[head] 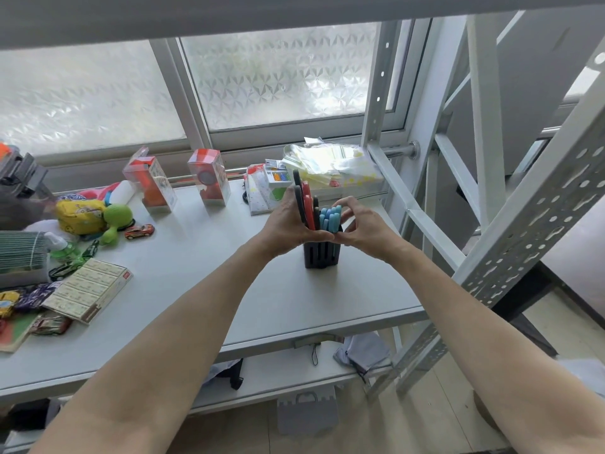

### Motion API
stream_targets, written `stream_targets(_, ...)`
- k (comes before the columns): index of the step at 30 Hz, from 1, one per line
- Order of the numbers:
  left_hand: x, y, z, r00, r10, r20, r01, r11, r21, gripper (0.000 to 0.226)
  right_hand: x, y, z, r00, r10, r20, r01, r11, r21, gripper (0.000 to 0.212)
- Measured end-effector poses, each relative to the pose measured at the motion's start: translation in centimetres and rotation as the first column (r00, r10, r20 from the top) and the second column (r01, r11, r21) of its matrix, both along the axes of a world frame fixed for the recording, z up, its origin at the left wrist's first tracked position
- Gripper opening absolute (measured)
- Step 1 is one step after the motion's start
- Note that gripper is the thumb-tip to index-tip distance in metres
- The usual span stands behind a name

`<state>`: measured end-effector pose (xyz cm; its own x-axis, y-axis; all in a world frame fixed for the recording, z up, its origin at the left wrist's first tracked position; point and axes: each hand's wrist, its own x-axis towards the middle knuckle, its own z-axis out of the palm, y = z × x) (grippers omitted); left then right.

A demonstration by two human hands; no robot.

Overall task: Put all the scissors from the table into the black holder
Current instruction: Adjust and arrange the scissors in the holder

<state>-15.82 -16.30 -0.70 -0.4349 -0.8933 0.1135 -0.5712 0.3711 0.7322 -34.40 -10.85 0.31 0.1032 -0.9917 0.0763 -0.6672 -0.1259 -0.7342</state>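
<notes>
1. The black holder [320, 255] was seen standing upright on the grey table [196, 273], near its right edge and well apart from the clutter on the left.
2. The red and black scissors [306, 204] were held with the long axis almost vertical: the handles pointed up and a little away from the camera, and the blades went down into the holder, where they were hidden.
3. The left hand [288, 221] was closed around these scissors and the upper left side of the holder; the thumb was laid along the holder's front rim.
4. A group of blue-handled scissors [330, 217] was already placed in the holder, handles up, just beside the red pair on its right.
5. The right hand [360, 224] was curved over the blue handles, with the fingertips [340, 204] touching their tops. It could not be told whether anything was truly gripped by it.
6. The two hands met at the front of the holder.
7. On the left of the table a red toy car [139, 231], a green soft toy [116, 221] and a flat printed box [90, 290] were seen.
</notes>
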Motion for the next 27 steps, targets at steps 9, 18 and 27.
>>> stream_targets(9, 0.4, -0.8, -0.6, 0.998, -0.041, -0.051, 0.045, 0.996, 0.081, 0.093, 0.9, 0.2, 1.5, 0.992, -0.102, -0.078, 0.093, 0.989, -0.117, 0.061)
stream_targets(18, 0.7, -0.7, -0.9, 0.998, -0.002, -0.070, 0.015, 0.981, 0.192, 0.078, 1.7, -0.2, 1.9, 0.992, -0.104, -0.064, 0.095, 0.986, -0.134, 0.040)
stream_targets(27, 0.8, -0.3, -1.5, 0.990, 0.038, -0.134, -0.018, 0.989, 0.148, 0.094, 1.3, -1.7, 1.2, 0.995, -0.068, -0.068, 0.069, 0.998, 0.003, 0.052)
